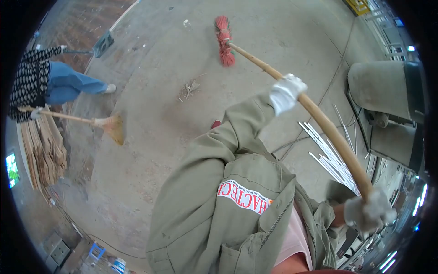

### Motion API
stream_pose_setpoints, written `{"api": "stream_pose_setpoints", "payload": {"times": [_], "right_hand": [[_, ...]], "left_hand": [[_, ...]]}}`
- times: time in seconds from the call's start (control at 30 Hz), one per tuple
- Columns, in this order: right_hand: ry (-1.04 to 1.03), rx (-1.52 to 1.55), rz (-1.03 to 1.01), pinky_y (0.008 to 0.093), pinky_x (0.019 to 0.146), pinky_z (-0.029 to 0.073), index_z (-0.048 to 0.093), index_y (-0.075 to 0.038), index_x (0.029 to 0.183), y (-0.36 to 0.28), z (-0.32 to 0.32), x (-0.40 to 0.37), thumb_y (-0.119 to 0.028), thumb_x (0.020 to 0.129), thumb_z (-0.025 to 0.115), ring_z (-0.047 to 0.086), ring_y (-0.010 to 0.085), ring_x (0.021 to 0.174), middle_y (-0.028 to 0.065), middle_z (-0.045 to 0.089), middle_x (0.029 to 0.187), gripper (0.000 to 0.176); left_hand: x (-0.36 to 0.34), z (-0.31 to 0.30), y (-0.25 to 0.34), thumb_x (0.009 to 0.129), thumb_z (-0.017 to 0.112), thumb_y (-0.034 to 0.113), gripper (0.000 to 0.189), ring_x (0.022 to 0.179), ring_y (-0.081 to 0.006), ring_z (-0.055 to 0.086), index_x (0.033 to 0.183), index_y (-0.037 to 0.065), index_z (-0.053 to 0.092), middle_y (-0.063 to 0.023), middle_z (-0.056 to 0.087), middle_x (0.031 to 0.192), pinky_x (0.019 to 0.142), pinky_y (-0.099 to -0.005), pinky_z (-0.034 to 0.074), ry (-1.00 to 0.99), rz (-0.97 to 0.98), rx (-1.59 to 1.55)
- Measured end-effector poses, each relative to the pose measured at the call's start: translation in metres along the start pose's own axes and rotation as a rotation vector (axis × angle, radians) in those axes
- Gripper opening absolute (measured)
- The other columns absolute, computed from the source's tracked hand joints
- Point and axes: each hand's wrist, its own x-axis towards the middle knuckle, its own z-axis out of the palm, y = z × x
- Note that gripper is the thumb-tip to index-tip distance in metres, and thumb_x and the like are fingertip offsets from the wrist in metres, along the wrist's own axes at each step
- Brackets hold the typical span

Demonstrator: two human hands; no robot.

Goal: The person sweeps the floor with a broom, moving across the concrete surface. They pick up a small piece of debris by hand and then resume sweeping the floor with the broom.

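Gray floor [150, 86] spreads wide, with the red mop head [223, 41] toward its far edge. My left hand [287, 93] grips the long stick [333, 132] partway down; my right hand [369, 212] grips its near end.

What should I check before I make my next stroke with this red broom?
1. Left hand closed around the handle: ok.
2. Right hand closed near the handle's rear end: ok.
3. Red broom head touching the debris: not ok, bare floor lies between them.
4. Broom head pressed firmly down: cannot tell from this view.
5. Other person away from the broom head: ok, off to the left with a gap.
6. Feet away from the white strips: cannot tell, only a red shoe tip shows.
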Motion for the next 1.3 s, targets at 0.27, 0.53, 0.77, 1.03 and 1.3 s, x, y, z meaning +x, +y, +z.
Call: {"api": "stream_pose_setpoints", "payload": {"times": [0.27,0.53,0.77,1.03,1.3], "right_hand": [[0.352,-0.164,0.123,0.0242,0.043,0.043,0.040,-0.008,0.081,0.040,0.069,0.009,-0.009,0.081,0.055,0.047,0.0086,0.038,-0.0020,0.047,0.045,0.015],[0.357,-0.199,-0.121,0.0241,0.040,0.046,0.042,-0.009,0.079,-0.143,0.079,0.037,0.002,0.073,0.051,0.047,0.0091,0.034,0.0000,0.047,0.040,0.015],[1.326,-0.580,0.123,0.0282,0.042,0.038,0.041,-0.006,0.088,-0.108,0.107,-0.058,-0.004,0.081,0.049,0.039,0.0126,0.038,-0.0003,0.042,0.049,0.011],[1.442,-0.512,0.043,0.0276,0.052,0.047,0.051,0.001,0.087,-0.166,0.132,-0.142,0.010,0.078,0.048,0.053,0.0114,0.052,0.0049,0.052,0.060,0.013],[1.638,-0.455,-0.015,0.0346,0.063,0.050,0.050,-0.001,0.090,-0.204,0.166,-0.262,0.007,0.080,0.045,0.054,0.0133,0.055,0.0050,0.052,0.062,0.014]], "left_hand": [[-0.041,0.003,-0.044,0.063,0.061,0.006,0.020,0.077,-0.0293,0.054,0.082,0.012,0.061,-0.0080,0.057,0.075,0.071,-0.0386,0.045,-0.071,0.040,-0.137],[-0.024,-0.032,0.132,0.065,0.072,0.012,0.032,0.084,-0.0292,0.057,0.095,0.007,0.061,-0.0122,0.060,0.088,0.077,-0.0346,0.046,-0.350,0.547,-0.510],[-0.043,0.005,0.153,0.071,0.070,0.019,0.054,0.097,-0.0309,0.053,0.118,0.004,0.049,-0.0172,0.054,0.106,0.084,-0.0360,0.044,-0.707,0.638,-0.393],[-0.111,0.043,0.011,0.078,0.063,0.031,0.050,0.092,-0.0308,0.057,0.118,0.003,0.049,-0.0188,0.055,0.103,0.080,-0.0386,0.046,-0.989,0.497,0.090],[-0.153,0.095,0.008,0.073,0.064,0.033,0.056,0.095,-0.0325,0.056,0.119,0.005,0.049,-0.0197,0.055,0.107,0.081,-0.0378,0.045,-1.343,0.350,0.315]]}}
